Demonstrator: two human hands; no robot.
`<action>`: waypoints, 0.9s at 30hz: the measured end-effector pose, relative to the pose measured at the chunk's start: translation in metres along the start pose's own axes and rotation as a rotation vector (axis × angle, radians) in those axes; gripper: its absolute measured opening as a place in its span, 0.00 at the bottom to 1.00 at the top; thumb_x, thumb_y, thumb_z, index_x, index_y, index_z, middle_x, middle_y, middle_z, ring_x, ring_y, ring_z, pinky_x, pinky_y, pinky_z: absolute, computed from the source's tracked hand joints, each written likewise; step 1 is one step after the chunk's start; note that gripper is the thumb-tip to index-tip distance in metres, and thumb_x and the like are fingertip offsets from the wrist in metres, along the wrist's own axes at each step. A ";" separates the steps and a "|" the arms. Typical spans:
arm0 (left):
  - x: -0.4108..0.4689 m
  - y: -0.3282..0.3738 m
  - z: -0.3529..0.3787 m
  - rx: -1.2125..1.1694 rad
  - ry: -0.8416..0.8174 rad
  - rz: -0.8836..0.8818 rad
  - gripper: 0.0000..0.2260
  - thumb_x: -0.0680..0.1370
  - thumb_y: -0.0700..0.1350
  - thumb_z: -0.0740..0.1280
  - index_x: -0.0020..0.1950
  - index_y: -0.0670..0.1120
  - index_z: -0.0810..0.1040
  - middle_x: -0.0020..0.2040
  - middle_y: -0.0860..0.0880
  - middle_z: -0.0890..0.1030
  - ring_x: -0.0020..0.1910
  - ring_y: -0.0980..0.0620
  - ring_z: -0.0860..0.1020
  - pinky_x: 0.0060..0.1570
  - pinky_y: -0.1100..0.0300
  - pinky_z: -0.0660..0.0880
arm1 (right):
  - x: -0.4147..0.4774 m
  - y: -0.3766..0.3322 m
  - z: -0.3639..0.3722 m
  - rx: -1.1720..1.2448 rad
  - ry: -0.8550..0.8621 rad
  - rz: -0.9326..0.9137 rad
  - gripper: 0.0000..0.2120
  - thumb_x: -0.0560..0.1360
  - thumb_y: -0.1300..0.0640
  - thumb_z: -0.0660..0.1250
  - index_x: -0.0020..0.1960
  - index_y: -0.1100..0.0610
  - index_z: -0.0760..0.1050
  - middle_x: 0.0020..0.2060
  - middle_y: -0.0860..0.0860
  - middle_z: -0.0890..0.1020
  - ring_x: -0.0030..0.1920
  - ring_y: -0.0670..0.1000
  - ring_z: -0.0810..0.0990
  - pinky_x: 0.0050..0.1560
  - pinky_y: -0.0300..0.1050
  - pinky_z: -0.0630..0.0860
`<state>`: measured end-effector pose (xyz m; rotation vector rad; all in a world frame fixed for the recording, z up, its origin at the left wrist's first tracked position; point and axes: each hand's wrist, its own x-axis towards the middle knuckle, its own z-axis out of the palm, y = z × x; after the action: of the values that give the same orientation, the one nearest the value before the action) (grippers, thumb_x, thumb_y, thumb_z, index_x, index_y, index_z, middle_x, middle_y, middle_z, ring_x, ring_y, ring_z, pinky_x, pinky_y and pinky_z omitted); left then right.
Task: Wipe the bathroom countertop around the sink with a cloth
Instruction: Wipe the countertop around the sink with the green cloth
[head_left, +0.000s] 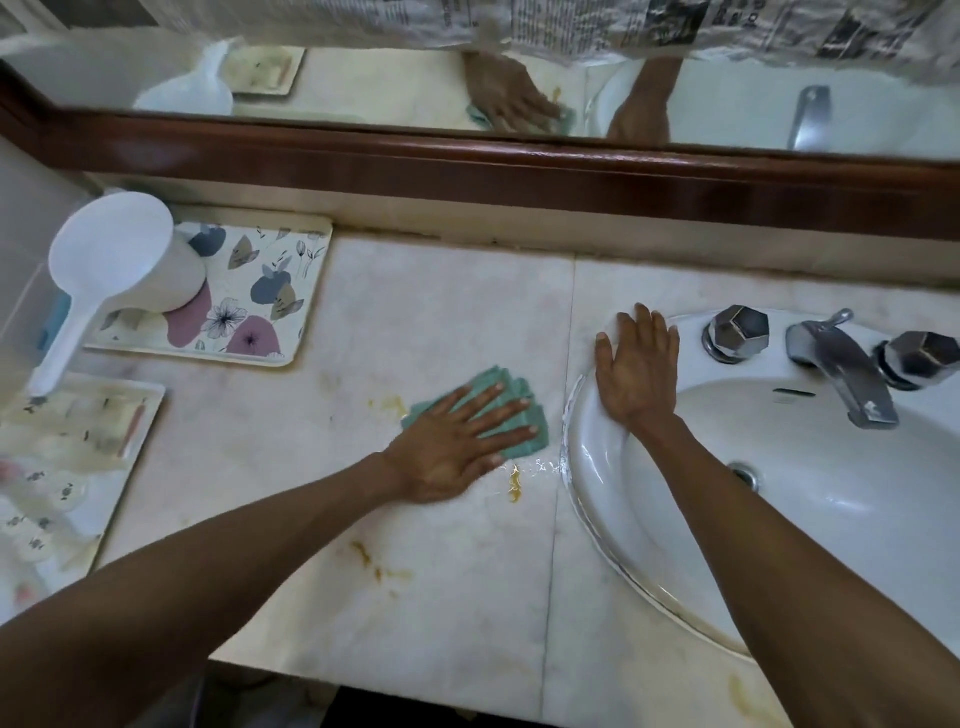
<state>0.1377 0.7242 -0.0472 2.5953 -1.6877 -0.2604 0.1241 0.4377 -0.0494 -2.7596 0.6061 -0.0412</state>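
Note:
A folded green cloth (522, 389) lies flat on the pale marble countertop (441, 312), just left of the white sink (831, 493). My left hand (457, 441) presses down on the cloth with the fingers spread over it. My right hand (639, 369) rests flat, fingers apart, on the sink's upper left rim and holds nothing. Yellow-brown stains (514, 486) and a small wet patch sit right below the cloth; more stains (379, 566) mark the counter nearer the front edge.
A floral tray (270, 291) with a white plastic scoop (119, 270) on it stands at the back left. A second tray (78, 431) lies at the left edge. A chrome faucet (841, 369) with two knobs tops the sink. A wood-framed mirror (467, 161) runs behind.

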 end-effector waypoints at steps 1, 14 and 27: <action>0.000 -0.015 -0.001 0.011 -0.005 -0.010 0.23 0.86 0.57 0.47 0.82 0.61 0.54 0.84 0.55 0.51 0.83 0.49 0.46 0.80 0.48 0.47 | -0.001 0.000 0.000 -0.002 0.001 0.000 0.27 0.82 0.47 0.49 0.74 0.62 0.65 0.76 0.59 0.62 0.78 0.60 0.55 0.78 0.57 0.47; -0.047 0.001 0.015 -0.074 0.087 -0.361 0.23 0.86 0.56 0.50 0.82 0.59 0.56 0.84 0.54 0.51 0.83 0.49 0.46 0.80 0.47 0.46 | 0.013 -0.073 0.024 0.020 -0.087 -0.125 0.25 0.83 0.50 0.52 0.75 0.63 0.62 0.77 0.67 0.57 0.77 0.66 0.55 0.77 0.59 0.51; -0.091 -0.047 0.022 -0.064 0.157 -0.577 0.24 0.86 0.56 0.48 0.82 0.57 0.56 0.84 0.52 0.53 0.83 0.46 0.49 0.79 0.42 0.52 | -0.012 -0.140 0.053 0.029 -0.144 -0.190 0.28 0.83 0.47 0.51 0.77 0.62 0.57 0.78 0.64 0.53 0.79 0.63 0.51 0.77 0.62 0.49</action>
<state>0.1411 0.8279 -0.0632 2.8985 -0.8388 -0.1141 0.1750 0.5789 -0.0559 -2.7526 0.3021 0.1046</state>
